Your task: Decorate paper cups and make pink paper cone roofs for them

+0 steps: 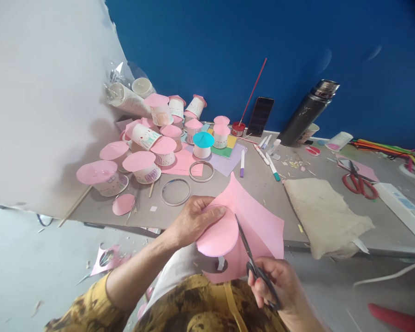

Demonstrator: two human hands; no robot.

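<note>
My left hand [197, 219] pinches a sheet of pink paper [259, 216] near the table's front edge, thumb on top. A rounded pink disc shape [219, 235] on its near left side is partly cut free from the sheet. In my right hand [276, 281] is a pair of black-handled scissors [251, 256], fingers through the loops. The blades point up and away, lying along the right side of the disc. Whether the blades are apart is hard to make out. Below the disc a curved cut-out gap shows in the paper.
Paper cups with pink paper tops [141, 166] crowd the table's left, one with a blue top [203, 139]. Two rings [176, 192], markers [242, 163], a phone [260, 115] and a dark flask [307, 110] stand or lie behind. To the right are a cloth [327, 214] and red-handled scissors [359, 184].
</note>
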